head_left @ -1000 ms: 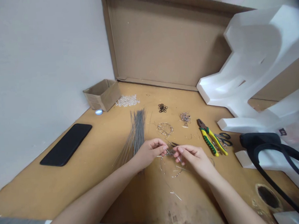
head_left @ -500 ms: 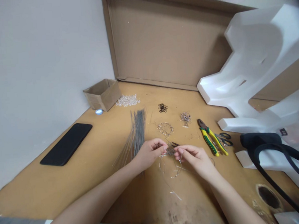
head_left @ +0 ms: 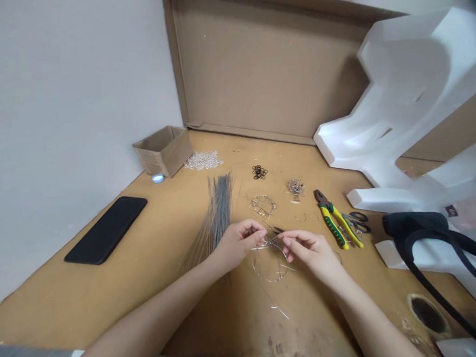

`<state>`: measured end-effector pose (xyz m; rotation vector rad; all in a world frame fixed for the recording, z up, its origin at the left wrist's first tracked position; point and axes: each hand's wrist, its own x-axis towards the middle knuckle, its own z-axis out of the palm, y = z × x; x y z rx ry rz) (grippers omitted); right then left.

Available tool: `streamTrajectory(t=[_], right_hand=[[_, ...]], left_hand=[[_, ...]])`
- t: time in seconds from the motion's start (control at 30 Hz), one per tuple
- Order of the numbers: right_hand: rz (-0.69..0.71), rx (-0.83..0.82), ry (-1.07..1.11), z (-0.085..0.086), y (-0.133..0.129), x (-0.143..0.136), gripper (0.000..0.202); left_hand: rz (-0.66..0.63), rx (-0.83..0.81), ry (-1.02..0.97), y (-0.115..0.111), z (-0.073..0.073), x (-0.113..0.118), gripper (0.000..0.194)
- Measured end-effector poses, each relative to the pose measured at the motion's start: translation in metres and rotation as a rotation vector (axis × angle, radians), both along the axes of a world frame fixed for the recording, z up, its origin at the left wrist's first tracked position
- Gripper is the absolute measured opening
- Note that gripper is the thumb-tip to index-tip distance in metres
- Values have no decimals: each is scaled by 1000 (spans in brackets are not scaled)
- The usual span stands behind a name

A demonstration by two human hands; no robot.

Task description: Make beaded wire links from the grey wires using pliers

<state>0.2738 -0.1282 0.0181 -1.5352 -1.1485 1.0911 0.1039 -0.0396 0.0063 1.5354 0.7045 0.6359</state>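
My left hand (head_left: 242,240) is closed in a pinch at the left end of thin metal wire between the hands. My right hand (head_left: 308,249) pinches the wire from the other side, with thumb and forefinger together. Below the fingertips shows a round wire loop (head_left: 271,280), its upper part crossing other wires. A dark pointed tip (head_left: 279,230) sticks out just above the right fingertips; the rest of that thing is hidden. Beside my left hand lies a bundle of straight grey wires (head_left: 222,201), partly covered by my forearm.
Beyond the hands lie a ring of wire (head_left: 263,205), black rings (head_left: 259,172) and a small metal pile (head_left: 295,186). Pliers (head_left: 333,221) and scissors (head_left: 359,221) are right; a phone (head_left: 107,230), a cardboard box (head_left: 165,151) and clear bits (head_left: 204,159) left.
The fingers of my right hand have shifted slightly, and the wire loop below the hands now looks rounder. My left hand has hardly moved.
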Motion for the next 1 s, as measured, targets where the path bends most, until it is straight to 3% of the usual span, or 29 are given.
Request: streamTrajectory(t=[0.23, 0.43, 1.0], right_hand=[[24, -28, 19, -1, 0, -1, 31], [66, -68, -2, -6, 0, -5, 31], [189, -25, -141, -4, -1, -10, 31]], left_hand=[[5, -20, 5, -1, 1, 1, 15], [-48, 70, -4, -6, 3, -1, 15], [-87, 49, 10, -11, 8, 0, 16]])
